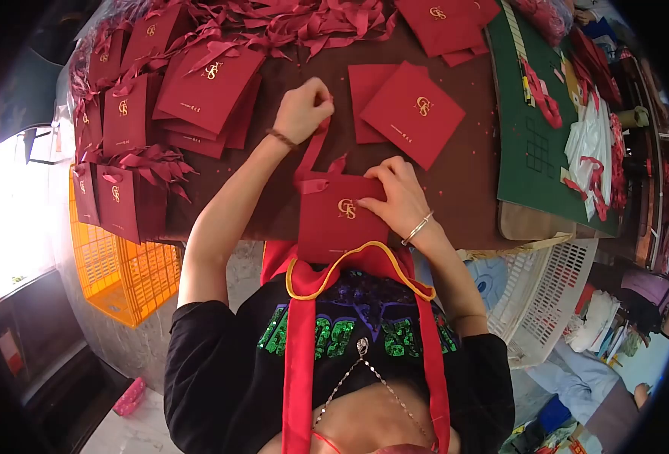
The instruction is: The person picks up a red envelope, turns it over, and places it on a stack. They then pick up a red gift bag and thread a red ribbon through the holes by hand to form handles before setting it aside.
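A red bag with a gold logo [334, 223] lies at the table's near edge in front of me. My left hand [303, 112] is closed on a red ribbon [314, 151] and holds it up above the bag's top left. The ribbon runs down to the bag's top edge. My right hand [399, 198] rests on the bag's upper right corner, thumb on its front near the logo and fingers bent over the top edge. Behind the bag lie two more red bags [414, 113], one overlapping the other.
Stacked red bags [210, 83] and ribboned bags [122, 113] are at the left, loose ribbons [297, 23] at the back. A green mat [535, 144] lies right. An orange crate [122, 265] and white basket [558, 295] stand below the table. A person's hand [642, 394] shows at far right.
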